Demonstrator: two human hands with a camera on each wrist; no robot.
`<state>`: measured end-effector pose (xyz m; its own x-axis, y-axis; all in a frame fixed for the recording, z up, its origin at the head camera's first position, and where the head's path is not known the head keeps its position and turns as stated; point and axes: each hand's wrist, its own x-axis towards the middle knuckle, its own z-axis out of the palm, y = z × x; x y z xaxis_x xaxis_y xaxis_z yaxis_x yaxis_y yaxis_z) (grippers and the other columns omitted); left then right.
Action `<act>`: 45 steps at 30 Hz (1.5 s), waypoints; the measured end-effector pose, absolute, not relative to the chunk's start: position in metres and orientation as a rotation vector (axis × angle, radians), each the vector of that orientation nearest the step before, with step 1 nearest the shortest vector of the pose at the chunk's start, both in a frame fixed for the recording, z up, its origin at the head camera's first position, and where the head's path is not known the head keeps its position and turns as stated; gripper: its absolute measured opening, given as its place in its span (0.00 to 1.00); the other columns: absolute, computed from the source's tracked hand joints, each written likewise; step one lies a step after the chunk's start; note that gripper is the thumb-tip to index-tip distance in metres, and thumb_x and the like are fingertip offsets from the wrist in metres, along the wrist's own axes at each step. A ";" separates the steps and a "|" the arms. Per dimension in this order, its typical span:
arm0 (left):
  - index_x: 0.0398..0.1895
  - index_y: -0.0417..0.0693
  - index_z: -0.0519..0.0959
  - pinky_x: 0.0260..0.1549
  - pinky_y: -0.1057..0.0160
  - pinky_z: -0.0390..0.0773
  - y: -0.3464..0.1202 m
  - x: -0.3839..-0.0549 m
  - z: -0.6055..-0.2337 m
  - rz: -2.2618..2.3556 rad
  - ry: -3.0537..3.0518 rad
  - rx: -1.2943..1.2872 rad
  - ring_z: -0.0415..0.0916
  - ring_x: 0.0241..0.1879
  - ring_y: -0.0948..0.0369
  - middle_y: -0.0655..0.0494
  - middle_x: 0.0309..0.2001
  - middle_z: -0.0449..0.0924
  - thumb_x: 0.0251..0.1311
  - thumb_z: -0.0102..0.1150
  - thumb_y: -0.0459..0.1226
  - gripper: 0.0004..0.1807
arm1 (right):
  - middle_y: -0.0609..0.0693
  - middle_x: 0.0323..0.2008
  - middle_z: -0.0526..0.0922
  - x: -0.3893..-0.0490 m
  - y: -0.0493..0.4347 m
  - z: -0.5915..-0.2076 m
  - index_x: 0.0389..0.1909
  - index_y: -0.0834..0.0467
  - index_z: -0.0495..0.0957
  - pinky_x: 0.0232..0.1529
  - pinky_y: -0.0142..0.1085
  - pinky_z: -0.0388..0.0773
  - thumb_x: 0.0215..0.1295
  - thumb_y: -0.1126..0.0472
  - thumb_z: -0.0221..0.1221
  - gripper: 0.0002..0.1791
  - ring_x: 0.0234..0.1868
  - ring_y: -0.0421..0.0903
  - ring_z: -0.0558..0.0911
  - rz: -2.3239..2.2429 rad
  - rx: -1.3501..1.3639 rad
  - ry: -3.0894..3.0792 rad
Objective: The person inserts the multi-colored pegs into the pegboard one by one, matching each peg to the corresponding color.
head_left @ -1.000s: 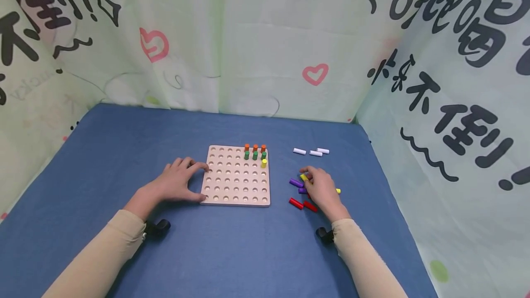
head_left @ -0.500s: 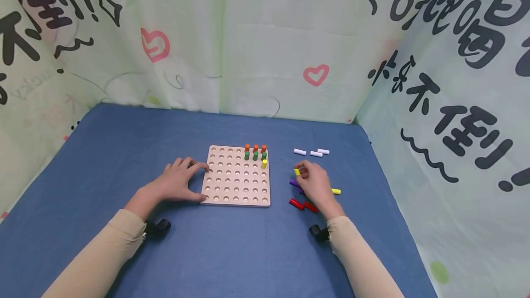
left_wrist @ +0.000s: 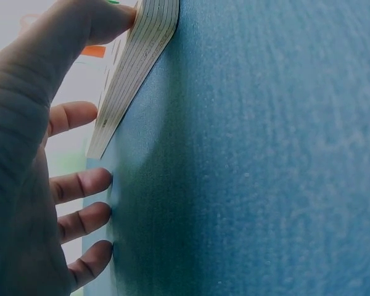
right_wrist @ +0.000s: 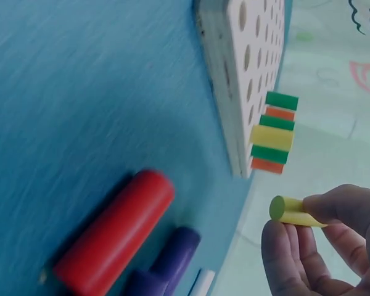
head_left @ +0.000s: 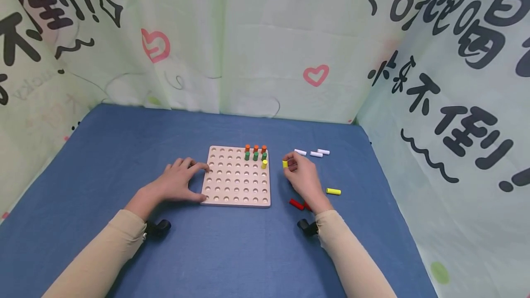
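My left hand (head_left: 175,180) touches the left edge of a pale wooden pegboard (head_left: 225,183), thumb near its front corner and index finger farther back. In the left wrist view, the other fingers (left_wrist: 83,185) are off the board. Between thumb and fingertips, my right hand (head_left: 304,176) pinches a yellow peg (head_left: 285,164), just right of the board and off the table. The right wrist view shows this peg (right_wrist: 290,211) tilted nearly sideways. At the board's back right stand orange pegs (head_left: 256,148), green pegs (head_left: 255,156) in front of them, and one yellow standing peg (head_left: 264,164).
White pegs (head_left: 316,154) lie on the blue cloth behind my right hand. A loose yellow peg (head_left: 333,191) and red pegs (head_left: 296,204) lie to the right. Purple pegs (right_wrist: 176,253) show in the right wrist view. Printed curtains (head_left: 256,49) enclose the table.
My right hand has lifted the yellow peg from the loose pile and carried it left and away from me, toward the board. My left hand stays put.
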<state>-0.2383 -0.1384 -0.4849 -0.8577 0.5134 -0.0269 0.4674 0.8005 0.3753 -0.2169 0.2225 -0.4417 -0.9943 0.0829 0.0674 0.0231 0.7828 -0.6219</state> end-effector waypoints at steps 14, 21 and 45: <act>0.63 0.65 0.74 0.46 0.40 0.65 -0.138 -0.239 -0.483 0.546 2.849 0.783 0.66 0.57 0.41 0.46 0.56 0.71 0.49 0.74 0.63 0.38 | 0.54 0.43 0.84 -0.226 0.195 -0.438 0.46 0.56 0.78 0.45 0.44 0.83 0.66 0.67 0.64 0.10 0.44 0.49 0.85 1.168 0.002 -2.749; 0.64 0.65 0.74 0.47 0.40 0.65 -0.138 -0.239 -0.484 0.544 2.853 0.778 0.66 0.58 0.41 0.45 0.57 0.71 0.49 0.73 0.64 0.39 | 0.54 0.42 0.86 -0.229 0.187 -0.442 0.45 0.57 0.80 0.47 0.42 0.83 0.66 0.66 0.65 0.08 0.45 0.48 0.85 1.245 -0.017 -2.707; 0.64 0.66 0.74 0.46 0.42 0.64 -0.140 -0.238 -0.485 0.555 2.856 0.783 0.66 0.55 0.44 0.46 0.56 0.71 0.49 0.73 0.64 0.39 | 0.50 0.42 0.88 -0.243 0.171 -0.459 0.41 0.53 0.82 0.44 0.41 0.78 0.66 0.62 0.67 0.05 0.41 0.48 0.81 1.186 -0.044 -2.764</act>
<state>-0.2384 -0.1397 -0.4853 -0.8573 0.5142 -0.0264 0.4669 0.7981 0.3808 -0.2434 0.1707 -0.4590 -0.9907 0.0792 0.1109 -0.0258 0.6902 -0.7232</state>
